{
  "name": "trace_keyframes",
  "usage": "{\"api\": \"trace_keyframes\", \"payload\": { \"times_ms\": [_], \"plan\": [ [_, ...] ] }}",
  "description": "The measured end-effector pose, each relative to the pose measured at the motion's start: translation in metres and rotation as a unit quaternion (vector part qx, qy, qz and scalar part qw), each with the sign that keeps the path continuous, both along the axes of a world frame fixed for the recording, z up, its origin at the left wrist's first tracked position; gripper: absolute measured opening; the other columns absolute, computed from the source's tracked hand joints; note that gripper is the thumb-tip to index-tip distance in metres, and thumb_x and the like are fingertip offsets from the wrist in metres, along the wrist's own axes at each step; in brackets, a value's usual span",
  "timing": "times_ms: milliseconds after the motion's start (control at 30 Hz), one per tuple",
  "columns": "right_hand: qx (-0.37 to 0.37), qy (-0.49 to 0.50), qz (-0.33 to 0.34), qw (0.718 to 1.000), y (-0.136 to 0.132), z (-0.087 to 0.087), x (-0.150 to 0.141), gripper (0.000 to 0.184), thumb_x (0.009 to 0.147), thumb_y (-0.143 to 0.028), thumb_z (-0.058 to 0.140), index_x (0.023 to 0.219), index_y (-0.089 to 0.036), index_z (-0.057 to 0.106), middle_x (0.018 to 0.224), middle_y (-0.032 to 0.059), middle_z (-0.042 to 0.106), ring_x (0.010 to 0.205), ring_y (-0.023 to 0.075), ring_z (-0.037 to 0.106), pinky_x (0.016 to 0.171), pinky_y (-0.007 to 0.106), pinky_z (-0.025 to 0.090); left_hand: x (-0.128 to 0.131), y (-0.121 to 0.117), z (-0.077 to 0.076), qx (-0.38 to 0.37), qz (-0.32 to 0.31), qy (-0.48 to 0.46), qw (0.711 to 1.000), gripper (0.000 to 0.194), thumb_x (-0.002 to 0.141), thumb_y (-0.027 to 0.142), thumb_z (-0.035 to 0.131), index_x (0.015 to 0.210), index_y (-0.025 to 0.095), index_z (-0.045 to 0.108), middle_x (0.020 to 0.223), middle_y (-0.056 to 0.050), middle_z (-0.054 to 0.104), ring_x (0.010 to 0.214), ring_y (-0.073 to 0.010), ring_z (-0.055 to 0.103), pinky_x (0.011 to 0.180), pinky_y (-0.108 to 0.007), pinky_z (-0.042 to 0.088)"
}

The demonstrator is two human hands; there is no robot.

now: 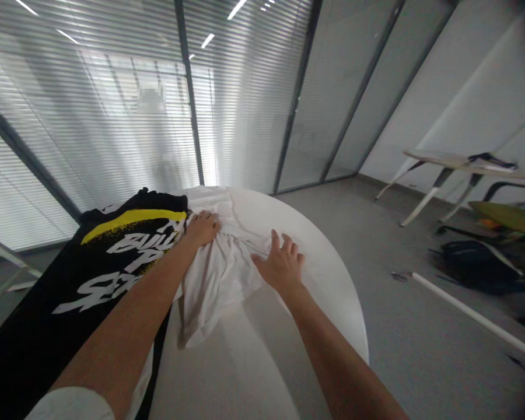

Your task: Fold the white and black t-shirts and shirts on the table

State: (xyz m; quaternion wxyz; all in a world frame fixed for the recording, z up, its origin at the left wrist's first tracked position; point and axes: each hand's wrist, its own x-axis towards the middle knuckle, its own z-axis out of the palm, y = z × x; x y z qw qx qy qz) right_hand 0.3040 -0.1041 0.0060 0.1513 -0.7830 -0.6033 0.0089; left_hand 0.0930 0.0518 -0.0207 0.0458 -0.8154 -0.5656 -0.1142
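White cloth [227, 265] lay creased under the left hand [203, 228], its pinch impossible to tell, and by the right hand [283, 263], fingers spread; gentle outward smoothing seemed best.

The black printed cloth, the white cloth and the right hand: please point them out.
Black printed cloth [88, 259], head view: on its front, beside the lettering.
White cloth [227, 262], head view: on its creased middle.
Right hand [283, 262], head view: on its back.

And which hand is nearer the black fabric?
The left hand, on the white fabric beside the black fabric; the right hand sits farther away from it.
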Motion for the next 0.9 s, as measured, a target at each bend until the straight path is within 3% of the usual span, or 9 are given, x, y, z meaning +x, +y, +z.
{"api": "trace_keyframes", "payload": {
  "times_ms": [100, 167, 367, 500, 633, 733, 900],
  "plan": [
    [-0.01, 0.019, -0.032, 0.999, 0.004, -0.001, 0.004, 0.087, 0.082, -0.058, 0.053, 0.151, -0.016, 0.02, 0.144, 0.022, 0.035, 0.129, 0.037, 0.035, 0.097, 0.052, 0.03, 0.003, 0.0, 0.007, 0.038, 0.03, -0.007, 0.999, 0.041, 0.093, 0.028, 0.038, 0.128, 0.018, 0.054, 0.128, -0.015, 0.057, 0.123, -0.0266, 0.047, 0.105, -0.043, 0.032],
    [-0.033, 0.03, -0.031, 0.999, 0.006, -0.001, 0.007, 0.086, 0.082, -0.055, 0.053, 0.15, -0.014, 0.021, 0.136, 0.0226, 0.043, 0.125, 0.0372, 0.04, 0.096, 0.052, 0.031, 0.004, -0.012, 0.011, 0.039, 0.053, -0.009, 0.998, 0.043, 0.09, 0.027, 0.041, 0.131, 0.019, 0.052, 0.125, -0.015, 0.057, 0.119, -0.0283, 0.049, 0.101, -0.044, 0.036],
    [-0.034, 0.082, -0.003, 0.996, 0.01, 0.001, 0.015, 0.052, 0.079, -0.032, 0.055, 0.128, -0.014, 0.051, 0.118, 0.0176, 0.056, 0.111, 0.0327, 0.053, 0.091, 0.045, 0.04, -0.006, -0.085, 0.021, -0.036, 0.009, 0.016, 0.999, 0.049, 0.091, 0.035, 0.041, 0.137, 0.021, 0.047, 0.126, -0.015, 0.052, 0.116, -0.029, 0.051, 0.097, -0.043, 0.041],
    [0.037, 0.146, 0.058, 0.987, 0.012, 0.002, 0.013, 0.03, 0.08, -0.024, 0.054, 0.108, -0.017, 0.063, 0.107, 0.0122, 0.056, 0.095, 0.0222, 0.059, 0.088, 0.033, 0.043, -0.011, -0.141, 0.021, -0.069, -0.063, -0.014, 0.996, 0.049, 0.094, 0.037, 0.036, 0.139, 0.02, 0.045, 0.123, -0.015, 0.054, 0.117, -0.0261, 0.051, 0.101, -0.042, 0.038],
    [0.151, 0.198, 0.107, 0.963, 0.013, 0.001, 0.008, 0.016, 0.079, -0.025, 0.056, 0.092, -0.019, 0.064, 0.096, 0.0081, 0.054, 0.092, 0.0197, 0.057, 0.09, 0.03, 0.043, -0.015, -0.184, 0.012, -0.066, -0.109, -0.006, 0.992, 0.052, 0.095, 0.047, 0.035, 0.14, 0.022, 0.045, 0.127, -0.015, 0.052, 0.121, -0.0291, 0.048, 0.106, -0.049, 0.032],
    [0.199, 0.225, 0.111, 0.947, 0.016, -0.002, 0.01, 0.018, 0.082, -0.03, 0.052, 0.094, -0.018, 0.058, 0.098, 0.0099, 0.055, 0.096, 0.0215, 0.055, 0.091, 0.033, 0.043, -0.021, -0.197, 0.008, -0.066, -0.121, 0.009, 0.99, 0.058, 0.095, 0.052, 0.029, 0.144, 0.022, 0.04, 0.14, -0.017, 0.044, 0.134, -0.0313, 0.037, 0.111, -0.053, 0.023],
    [0.203, 0.285, 0.003, 0.937, 0.025, -0.007, 0.024, 0.031, 0.09, -0.043, 0.038, 0.106, -0.018, 0.048, 0.096, 0.0126, 0.06, 0.088, 0.025, 0.058, 0.079, 0.037, 0.042, -0.026, -0.198, 0.012, -0.099, -0.123, 0.015, 0.987, 0.073, 0.091, 0.065, 0.027, 0.149, 0.022, 0.031, 0.147, -0.019, 0.039, 0.14, -0.0345, 0.029, 0.112, -0.058, 0.017]
  ]
}}
